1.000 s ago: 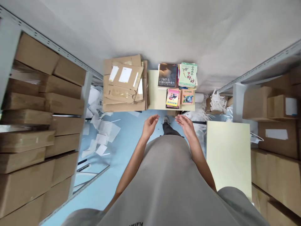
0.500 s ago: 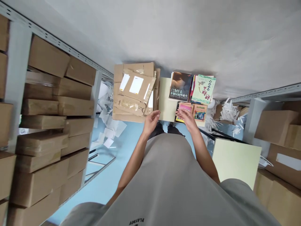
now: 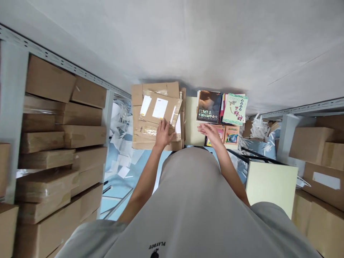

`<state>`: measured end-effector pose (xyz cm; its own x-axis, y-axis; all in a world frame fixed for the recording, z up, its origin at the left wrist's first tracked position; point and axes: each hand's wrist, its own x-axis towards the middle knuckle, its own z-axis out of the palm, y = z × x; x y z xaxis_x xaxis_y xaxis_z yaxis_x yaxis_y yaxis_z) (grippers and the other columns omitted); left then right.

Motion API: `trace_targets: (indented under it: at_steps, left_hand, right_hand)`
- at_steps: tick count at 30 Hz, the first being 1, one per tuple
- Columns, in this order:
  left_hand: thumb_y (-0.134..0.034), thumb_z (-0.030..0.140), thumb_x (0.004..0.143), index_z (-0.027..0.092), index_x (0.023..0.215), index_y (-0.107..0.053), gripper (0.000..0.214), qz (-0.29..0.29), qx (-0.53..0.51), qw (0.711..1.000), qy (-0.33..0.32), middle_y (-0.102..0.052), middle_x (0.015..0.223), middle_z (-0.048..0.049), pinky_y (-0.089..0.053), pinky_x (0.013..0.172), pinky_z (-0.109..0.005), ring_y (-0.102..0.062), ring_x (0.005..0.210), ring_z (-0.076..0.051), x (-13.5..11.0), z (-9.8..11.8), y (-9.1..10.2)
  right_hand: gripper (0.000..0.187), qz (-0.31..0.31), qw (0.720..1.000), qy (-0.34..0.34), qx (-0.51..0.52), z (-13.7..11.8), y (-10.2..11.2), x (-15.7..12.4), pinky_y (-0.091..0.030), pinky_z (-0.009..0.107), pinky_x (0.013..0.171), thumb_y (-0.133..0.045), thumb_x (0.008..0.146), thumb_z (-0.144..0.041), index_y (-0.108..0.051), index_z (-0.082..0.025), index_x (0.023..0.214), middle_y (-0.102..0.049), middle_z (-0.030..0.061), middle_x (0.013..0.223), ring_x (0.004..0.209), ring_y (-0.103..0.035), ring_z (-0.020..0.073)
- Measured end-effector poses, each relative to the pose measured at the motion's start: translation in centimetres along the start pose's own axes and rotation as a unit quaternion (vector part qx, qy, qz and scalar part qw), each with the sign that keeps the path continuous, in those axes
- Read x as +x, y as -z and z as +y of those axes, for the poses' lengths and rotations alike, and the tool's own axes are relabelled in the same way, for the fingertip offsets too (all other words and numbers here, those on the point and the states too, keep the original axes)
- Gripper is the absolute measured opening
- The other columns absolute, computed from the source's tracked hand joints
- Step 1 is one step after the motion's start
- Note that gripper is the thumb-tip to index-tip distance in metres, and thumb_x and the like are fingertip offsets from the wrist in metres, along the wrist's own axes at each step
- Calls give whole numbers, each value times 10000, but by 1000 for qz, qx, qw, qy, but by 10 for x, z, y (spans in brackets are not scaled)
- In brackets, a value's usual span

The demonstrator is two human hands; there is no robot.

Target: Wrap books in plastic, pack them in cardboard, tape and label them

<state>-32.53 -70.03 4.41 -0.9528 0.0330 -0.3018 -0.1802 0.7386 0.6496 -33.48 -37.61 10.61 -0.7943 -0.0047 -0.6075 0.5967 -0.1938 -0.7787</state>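
Observation:
My left hand lies with its fingers stretched out on a pile of flattened cardboard, which carries clear tape and white labels. Above the pale table top, my right hand hovers with fingers apart and nothing in them. Beyond it sits a stack topped by a dark-covered book. Beside that stack is a green-and-white booklet on other books. Partly under my right hand are a pink-covered book and an orange-brown book.
Shelving with stacked cardboard boxes runs along the left, and more boxes fill the right. White paper scraps litter the blue floor on the left. A pale panel stands close on my right. A wall rises behind the table.
My left hand has moved left from the table's front edge onto the cardboard pile. My right hand has shifted slightly, its fingers now stretched leftward. The view has tilted a little.

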Motion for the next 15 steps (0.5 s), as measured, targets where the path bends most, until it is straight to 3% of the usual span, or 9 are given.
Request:
trace_targets:
  at_steps: [5,9,12,15]
  left_hand:
    - [-878,414,982,119,1714,-652,821,5,-6,1000,12,-320,1987,-313,-218,1508,-760,-224,1893,-550,5,2,-7]
    - [-900,470,976,109,1661,-685,804,-10,-37,999,-15,-352,1973,-318,-244,1509,-746,-226,1891,-551,7,-2,-3]
    - [-824,556,1039,157,1642,-692,736,1,-79,996,-30,-447,1940,-273,-286,1525,-673,-335,1870,-475,8,-13,10]
    - [-730,549,1101,153,1636,-684,668,66,-79,995,6,-512,1888,-279,-279,1542,-628,-416,1831,-431,12,-31,33]
  right_hand:
    - [606,-16,1000,-10,-7,-3,-28,2,-663,440,1114,-1029,808,-769,-869,-270,1112,-928,100,1204,1098,-872,261]
    - [583,-33,999,-22,-17,4,-52,1,-675,425,1107,-1033,813,-744,-880,-261,1100,-930,97,1185,1091,-878,257]
    - [514,-55,997,-49,-25,13,-67,-2,-675,433,1139,-1036,846,-672,-889,-261,1117,-939,93,1183,1109,-883,254]
    - [457,-90,992,-80,-24,24,-82,-5,-673,448,1170,-1046,855,-585,-901,-264,1146,-943,88,1225,1116,-881,246]
